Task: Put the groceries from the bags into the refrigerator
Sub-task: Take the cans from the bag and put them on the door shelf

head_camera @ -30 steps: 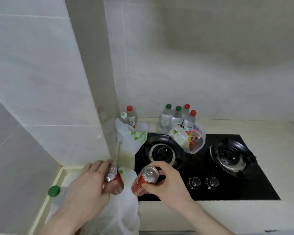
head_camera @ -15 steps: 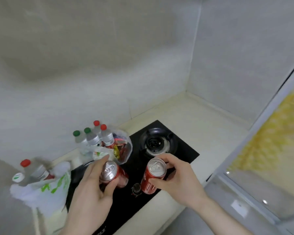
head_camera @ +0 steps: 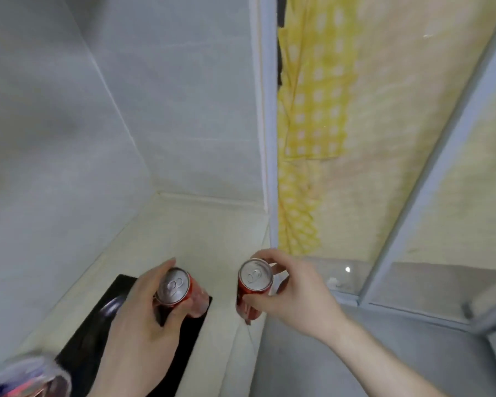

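1. The left hand (head_camera: 138,322) grasps a red can (head_camera: 175,293), fingers curled round its body, above the black stovetop (head_camera: 86,348).
2. The right hand (head_camera: 292,293) grasps a second red can (head_camera: 252,285) over the pale counter (head_camera: 184,233) edge.
3. Both cans are upright-tilted, silver tops unopened.
4. A blurred clear bag (head_camera: 26,376) sits lower left; its contents are unreadable, only red and dark colours.

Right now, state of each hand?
Left hand: holding a red can, fingers curled round it.
Right hand: holding another can, same grip.
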A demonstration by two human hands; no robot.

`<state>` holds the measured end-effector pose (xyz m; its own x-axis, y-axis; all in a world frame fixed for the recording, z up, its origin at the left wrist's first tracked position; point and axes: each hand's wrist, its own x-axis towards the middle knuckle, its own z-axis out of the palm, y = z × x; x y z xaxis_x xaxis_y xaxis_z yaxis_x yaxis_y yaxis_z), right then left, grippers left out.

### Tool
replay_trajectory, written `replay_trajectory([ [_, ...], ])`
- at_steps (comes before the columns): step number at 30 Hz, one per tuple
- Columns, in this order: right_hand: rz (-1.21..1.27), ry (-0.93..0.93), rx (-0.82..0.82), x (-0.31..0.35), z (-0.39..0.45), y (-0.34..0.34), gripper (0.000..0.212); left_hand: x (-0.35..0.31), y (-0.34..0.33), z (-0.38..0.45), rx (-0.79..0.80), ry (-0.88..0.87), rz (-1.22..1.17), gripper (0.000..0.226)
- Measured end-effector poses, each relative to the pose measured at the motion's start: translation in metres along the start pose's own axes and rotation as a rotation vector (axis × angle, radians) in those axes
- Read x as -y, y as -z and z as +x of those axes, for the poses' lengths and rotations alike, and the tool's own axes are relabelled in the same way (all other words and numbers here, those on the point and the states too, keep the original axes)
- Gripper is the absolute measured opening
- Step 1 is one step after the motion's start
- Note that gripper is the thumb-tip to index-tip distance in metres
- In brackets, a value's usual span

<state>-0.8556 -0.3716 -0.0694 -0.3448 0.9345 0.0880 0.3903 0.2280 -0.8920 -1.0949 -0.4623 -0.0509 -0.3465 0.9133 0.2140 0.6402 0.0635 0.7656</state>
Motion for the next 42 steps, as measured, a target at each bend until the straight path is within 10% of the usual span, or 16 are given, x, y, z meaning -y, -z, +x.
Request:
replay_trajectory([
  [25,-0.261,-0.489,-1.061,-0.062,-0.02,0.241,0.045,-0.232,-0.339,0.225,0.931,-0.771,-0.35,0.062],
  [42,-0.482,-0.72,-1.687,-0.047,-0.151,0.302,0.053,-0.398,-0.477,0.125,1.381,-1.102,-0.523,0.06],
])
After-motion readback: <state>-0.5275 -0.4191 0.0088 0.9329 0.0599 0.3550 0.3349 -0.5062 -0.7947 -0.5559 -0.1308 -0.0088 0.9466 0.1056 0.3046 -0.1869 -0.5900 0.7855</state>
